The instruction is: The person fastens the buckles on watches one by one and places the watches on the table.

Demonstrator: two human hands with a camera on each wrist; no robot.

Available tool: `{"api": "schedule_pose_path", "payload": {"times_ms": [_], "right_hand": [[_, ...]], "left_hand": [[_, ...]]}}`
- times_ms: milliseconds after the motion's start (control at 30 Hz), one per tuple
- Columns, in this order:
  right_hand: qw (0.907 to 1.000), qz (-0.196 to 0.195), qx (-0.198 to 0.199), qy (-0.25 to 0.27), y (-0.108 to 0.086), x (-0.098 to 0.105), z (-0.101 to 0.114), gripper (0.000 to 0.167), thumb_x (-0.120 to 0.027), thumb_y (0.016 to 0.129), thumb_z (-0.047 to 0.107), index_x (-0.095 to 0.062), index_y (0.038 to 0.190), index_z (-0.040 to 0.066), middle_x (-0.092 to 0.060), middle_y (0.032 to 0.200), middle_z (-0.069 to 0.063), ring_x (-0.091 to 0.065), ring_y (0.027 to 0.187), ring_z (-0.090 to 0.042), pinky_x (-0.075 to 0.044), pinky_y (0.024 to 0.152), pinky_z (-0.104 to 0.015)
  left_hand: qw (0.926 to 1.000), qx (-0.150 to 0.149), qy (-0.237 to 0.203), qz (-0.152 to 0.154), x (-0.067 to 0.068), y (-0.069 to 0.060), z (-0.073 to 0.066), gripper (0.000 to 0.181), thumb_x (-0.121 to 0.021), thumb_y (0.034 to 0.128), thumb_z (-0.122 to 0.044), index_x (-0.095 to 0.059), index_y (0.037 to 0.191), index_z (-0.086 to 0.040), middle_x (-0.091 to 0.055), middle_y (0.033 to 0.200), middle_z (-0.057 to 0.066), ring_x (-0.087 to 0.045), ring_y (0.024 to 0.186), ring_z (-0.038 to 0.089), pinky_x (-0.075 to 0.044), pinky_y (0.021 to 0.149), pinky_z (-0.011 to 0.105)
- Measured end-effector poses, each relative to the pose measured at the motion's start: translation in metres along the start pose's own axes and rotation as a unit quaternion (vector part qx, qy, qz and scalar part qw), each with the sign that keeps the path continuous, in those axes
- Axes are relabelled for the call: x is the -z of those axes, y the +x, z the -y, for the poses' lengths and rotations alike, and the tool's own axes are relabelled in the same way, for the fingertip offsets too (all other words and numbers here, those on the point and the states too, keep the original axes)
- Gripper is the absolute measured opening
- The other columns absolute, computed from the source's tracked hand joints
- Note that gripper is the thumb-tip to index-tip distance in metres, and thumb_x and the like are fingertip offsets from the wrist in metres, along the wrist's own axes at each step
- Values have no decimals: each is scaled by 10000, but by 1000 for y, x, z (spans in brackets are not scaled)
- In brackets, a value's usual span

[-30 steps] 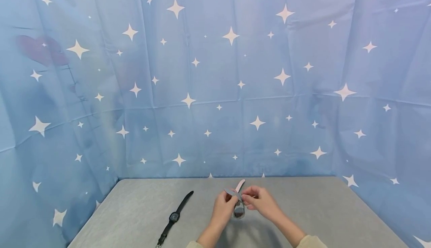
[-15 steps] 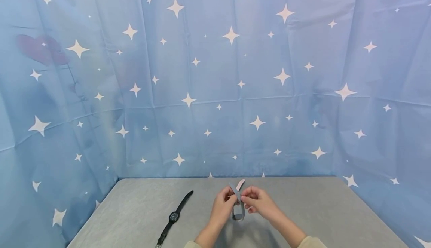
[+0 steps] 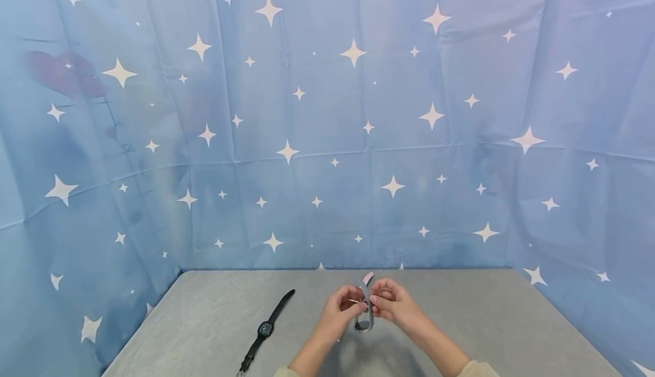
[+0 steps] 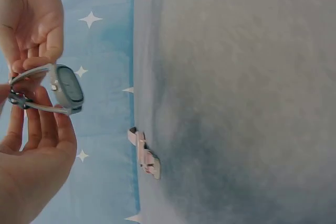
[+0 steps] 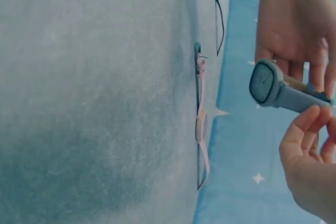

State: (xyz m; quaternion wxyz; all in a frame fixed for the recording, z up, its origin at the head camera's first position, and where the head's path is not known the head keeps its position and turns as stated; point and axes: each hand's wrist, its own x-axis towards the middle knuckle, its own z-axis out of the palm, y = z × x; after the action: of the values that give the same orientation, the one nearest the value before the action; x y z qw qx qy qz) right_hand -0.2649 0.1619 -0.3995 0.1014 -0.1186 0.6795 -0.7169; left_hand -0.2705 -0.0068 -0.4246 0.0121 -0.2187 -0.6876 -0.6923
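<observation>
A grey-strapped wristwatch hangs between my two hands, above the table. Its strap is bent into a loop, with the square watch face at one end and the buckle area at the other. My left hand holds the strap near the buckle, fingers curved beneath it in the left wrist view. The right hand pinches the strap between thumb and fingers, plainest in the right wrist view. Fingers partly cover the buckle, so whether it is fastened cannot be told.
Behind the held watch, a pink-strapped watch lies on the grey table, mostly hidden in the head view. A black watch lies stretched out to the left. A blue star-patterned curtain hangs beyond the table's far edge.
The grey strap, spread and crossed over itself earlier, now stands as a narrower upright loop. My left fingers have shifted slightly right on it. The other watches have stayed put.
</observation>
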Motion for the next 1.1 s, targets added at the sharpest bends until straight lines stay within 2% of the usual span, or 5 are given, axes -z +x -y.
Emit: {"api": "schedule_pose_path", "payload": {"times_ms": [300, 467, 633, 833, 1100], "right_hand": [[9963, -601, 291, -535, -3, -8, 5, 309, -572, 878, 210, -508, 1060, -32, -553, 949, -89, -549, 814, -188, -481, 749, -372], [9771, -1005, 1341, -1313, 2, -12, 13, 256, -604, 856, 197, -567, 1037, 19, -603, 982, -96, -569, 874, -199, -482, 735, -336], [9587, -873, 2027, -1794, 3, -11, 18, 199, -622, 839, 142, -574, 1014, 60, -631, 941, -111, -588, 856, -213, -480, 708, -288], [9608, -722, 2294, -1382, 1, -9, 23, 199, -594, 852, 94, -562, 1018, -12, -608, 978, -208, -583, 884, -325, -507, 706, -313], [9569, -798, 2415, -1402, -13, -16, 39, 189, -581, 847, 20, -550, 998, -89, -590, 980, -266, -579, 881, -363, -508, 696, -350]], "left_hand": [[9998, 119, -147, -50, 3, -2, 2, 198, -612, 848, -158, -603, 991, -22, -601, 948, 86, -582, 838, 170, -482, 716, 259], [9997, 122, -189, 16, 1, -4, -10, 202, -614, 846, -155, -610, 979, -3, -614, 915, 100, -596, 826, 199, -491, 719, 298], [9997, 48, -224, 55, 0, 1, 3, 196, -606, 853, -166, -614, 993, -28, -621, 913, 100, -601, 820, 200, -486, 749, 365], [9996, 82, -284, 18, 0, 2, 6, 210, -629, 833, -134, -605, 1006, -19, -609, 927, 151, -591, 814, 182, -491, 737, 333], [9996, 218, -177, -83, 2, -5, -17, 206, -637, 821, -106, -600, 977, 24, -604, 921, 153, -569, 811, 178, -488, 708, 287]]}}
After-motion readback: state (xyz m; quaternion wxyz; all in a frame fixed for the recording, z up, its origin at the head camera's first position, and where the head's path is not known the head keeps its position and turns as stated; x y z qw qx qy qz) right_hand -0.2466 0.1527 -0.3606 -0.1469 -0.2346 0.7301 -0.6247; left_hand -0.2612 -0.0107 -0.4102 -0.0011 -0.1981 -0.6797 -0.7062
